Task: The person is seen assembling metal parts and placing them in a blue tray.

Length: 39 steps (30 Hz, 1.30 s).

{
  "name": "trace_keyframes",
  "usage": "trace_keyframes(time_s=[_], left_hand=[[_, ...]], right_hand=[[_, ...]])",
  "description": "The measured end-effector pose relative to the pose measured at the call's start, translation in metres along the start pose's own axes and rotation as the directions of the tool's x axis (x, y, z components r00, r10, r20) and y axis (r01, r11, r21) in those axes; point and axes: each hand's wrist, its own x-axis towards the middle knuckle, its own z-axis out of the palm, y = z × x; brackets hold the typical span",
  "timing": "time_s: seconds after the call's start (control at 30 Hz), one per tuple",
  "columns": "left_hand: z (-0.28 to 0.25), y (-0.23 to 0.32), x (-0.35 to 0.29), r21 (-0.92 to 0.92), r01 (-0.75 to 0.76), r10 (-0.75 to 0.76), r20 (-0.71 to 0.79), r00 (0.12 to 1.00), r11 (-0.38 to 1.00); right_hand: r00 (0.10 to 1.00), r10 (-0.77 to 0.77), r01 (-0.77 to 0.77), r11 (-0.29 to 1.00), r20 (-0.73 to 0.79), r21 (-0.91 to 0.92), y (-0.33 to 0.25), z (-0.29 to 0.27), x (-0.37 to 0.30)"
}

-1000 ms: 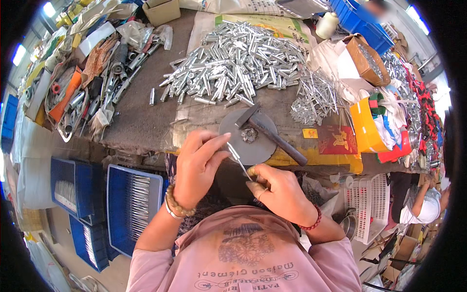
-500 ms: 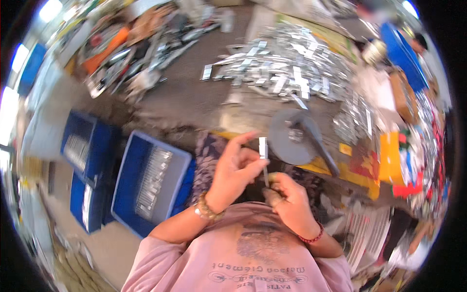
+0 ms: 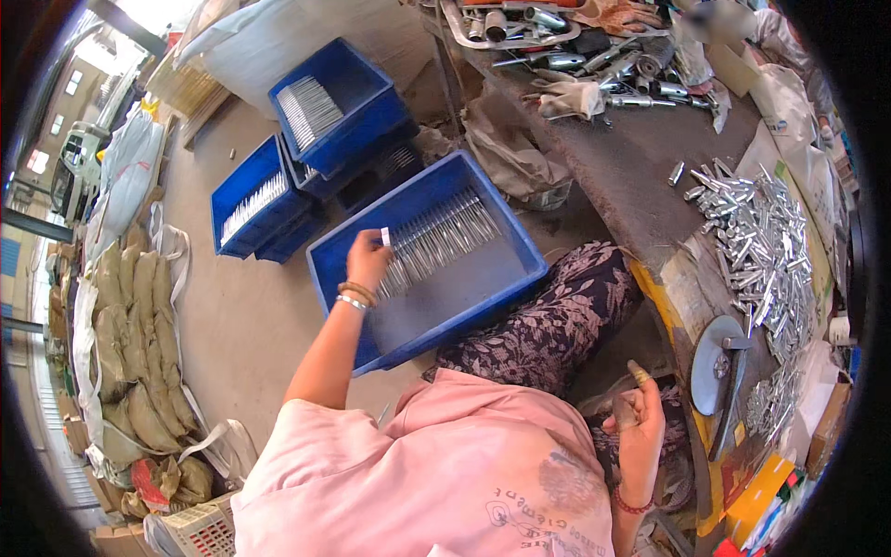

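Observation:
My left hand (image 3: 368, 263) is closed at the left side of a blue plastic bin (image 3: 473, 327), pinching a small metal part whose bright end (image 3: 386, 238) shows at the fingertips. The rest of that part is hidden or blends with the bin's contents. Beside it, slender shiny metal parts (image 3: 445, 232) lie side by side in a long row inside the bin. My right hand (image 3: 642, 429) is raised in front of me near the table edge, index finger stretched up under a yellowish finger cover. I see nothing held in it.
Smaller blue bins (image 3: 357, 125) with similar parts stand beyond on the floor. At right, the worktable (image 3: 617, 176) bears a heap of loose metal parts (image 3: 756, 246), a grey disc with a lever (image 3: 713, 365), and tools with gloves (image 3: 571, 93). Stacked sacks (image 3: 130, 343) lie far left.
My view has turned left toward the bins. My left hand has carried the metal part from in front of my chest over to the bin. My right hand has come away from it.

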Motion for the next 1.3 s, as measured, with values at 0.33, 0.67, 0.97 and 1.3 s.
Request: trace_keyframes(time_s=[0.33, 0.67, 0.97, 1.3], left_hand=[[-0.037, -0.032, 0.02, 0.406, 0.369, -0.345, -0.133, 0.929, 0.836], [-0.042, -0.081, 0.036, 0.599, 0.112, -0.068, -0.095, 0.993, 0.793], [-0.002, 0.114, 0.028, 0.071, -0.452, 0.457, -0.113, 0.882, 0.889], [0.162, 0.369, -0.091, -0.323, -0.866, 0.914, 0.269, 0.303, 0.382]], right_hand=[[0.997, 0.05, -0.051, 0.999, 0.063, 0.016, 0.013, 0.007, 0.01], [0.993, 0.034, -0.033, 0.999, 0.112, -0.009, 0.018, 0.006, 0.015], [0.996, -0.086, 0.091, 0.971, 0.032, -0.222, 0.033, 0.001, 0.014], [0.987, -0.153, 0.138, 0.964, -0.049, -0.225, 0.008, -0.011, -0.024]])
